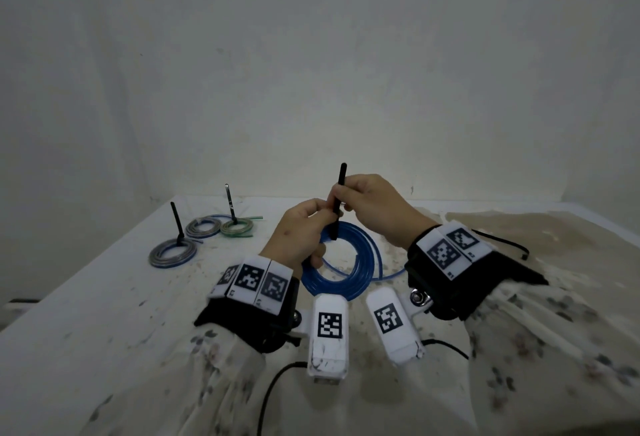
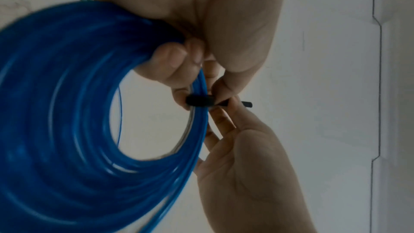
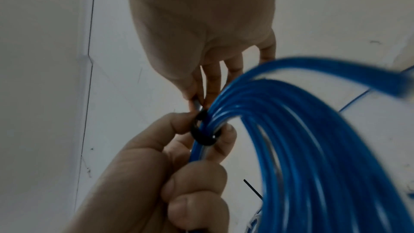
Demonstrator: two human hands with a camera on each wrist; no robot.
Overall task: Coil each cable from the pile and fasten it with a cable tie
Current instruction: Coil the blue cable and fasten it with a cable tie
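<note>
A blue cable coil (image 1: 343,274) hangs just above the table, held up at its top. My left hand (image 1: 306,229) grips the bundled strands, its fingers (image 2: 172,59) curled round them. A black cable tie (image 1: 337,200) is looped round the strands (image 2: 199,101) beside those fingers, and its long tail stands upright. My right hand (image 1: 360,205) pinches that tail just above the loop. In the right wrist view the tie's loop (image 3: 202,131) sits round the blue coil (image 3: 302,130) between both hands.
Three tied coils lie at the table's back left: a grey coil (image 1: 172,252), a grey-blue coil (image 1: 203,227) and a green coil (image 1: 237,226), ties sticking up. The blue cable's free end (image 1: 391,276) trails right. A thin black strip (image 1: 505,243) lies at the right.
</note>
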